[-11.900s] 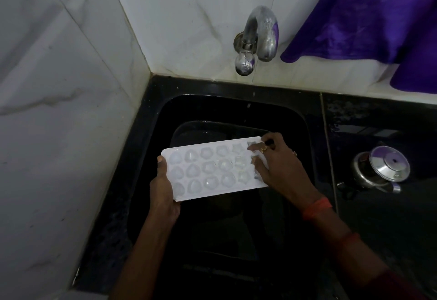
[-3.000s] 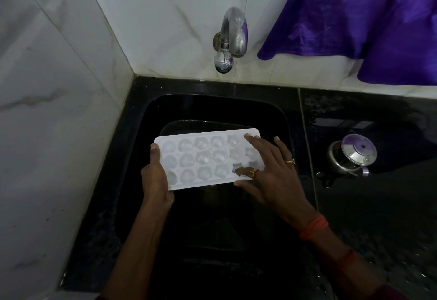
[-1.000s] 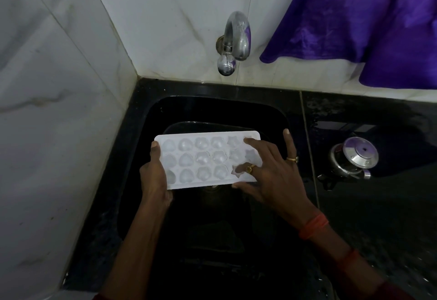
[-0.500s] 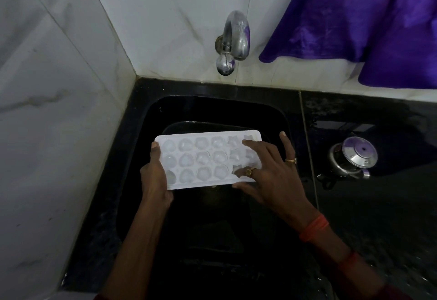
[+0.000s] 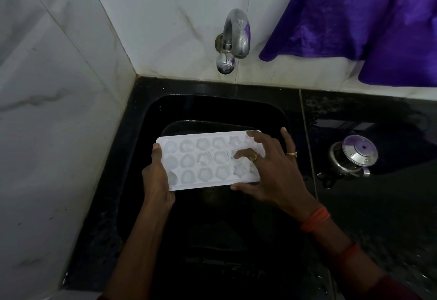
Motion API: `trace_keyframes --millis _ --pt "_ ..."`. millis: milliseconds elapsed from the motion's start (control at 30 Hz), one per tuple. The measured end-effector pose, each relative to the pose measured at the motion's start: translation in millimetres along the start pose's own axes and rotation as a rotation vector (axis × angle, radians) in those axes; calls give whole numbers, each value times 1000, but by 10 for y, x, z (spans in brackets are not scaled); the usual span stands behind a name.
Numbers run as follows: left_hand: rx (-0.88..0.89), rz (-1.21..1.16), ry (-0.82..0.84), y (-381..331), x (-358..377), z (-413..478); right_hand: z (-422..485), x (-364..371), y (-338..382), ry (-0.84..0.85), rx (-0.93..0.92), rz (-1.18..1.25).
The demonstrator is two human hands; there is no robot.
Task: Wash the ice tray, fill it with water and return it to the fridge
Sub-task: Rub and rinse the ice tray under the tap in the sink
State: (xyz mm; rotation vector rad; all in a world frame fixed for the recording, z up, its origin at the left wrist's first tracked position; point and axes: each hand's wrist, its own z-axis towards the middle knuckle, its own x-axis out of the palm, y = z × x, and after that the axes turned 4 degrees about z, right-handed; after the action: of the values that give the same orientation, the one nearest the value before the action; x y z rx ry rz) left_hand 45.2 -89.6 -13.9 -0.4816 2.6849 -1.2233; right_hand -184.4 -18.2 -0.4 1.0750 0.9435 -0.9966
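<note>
The ice tray (image 5: pixel 203 162) is held level over the middle of the sink (image 5: pixel 165 110). The left hand (image 5: pixel 156 181) grips its left end. The right hand (image 5: pixel 272 169), fingers spread, rubs the right-end cups. This looks like the washing step; next, the tap (image 5: pixel 236 32) needs opening to rinse.

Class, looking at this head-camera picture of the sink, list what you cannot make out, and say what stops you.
All in the head view:
1. Right end of the ice tray: covered by the right hand.
2. Fingers of the left hand: hidden under the tray.
3. Bottom of the sink: too dark to read.
4. Water in the tray's cells: too pale to tell.
5. Purple cloth: cut off by the top and right edges.
</note>
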Motion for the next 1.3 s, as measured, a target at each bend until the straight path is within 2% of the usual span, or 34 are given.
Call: trace_keyframes --millis 200,433,667,1300 --pt "2 7 1 -22 -16 -4 12 4 15 122 -6 -58" --pt "-1 10 -2 -22 -22 0 33 15 8 181 -65 -135" --pt "20 30 2 -47 -14 -11 71 -21 31 153 -67 -147" --pt "25 30 16 -60 -32 -56 113 -52 43 222 -94 -251"
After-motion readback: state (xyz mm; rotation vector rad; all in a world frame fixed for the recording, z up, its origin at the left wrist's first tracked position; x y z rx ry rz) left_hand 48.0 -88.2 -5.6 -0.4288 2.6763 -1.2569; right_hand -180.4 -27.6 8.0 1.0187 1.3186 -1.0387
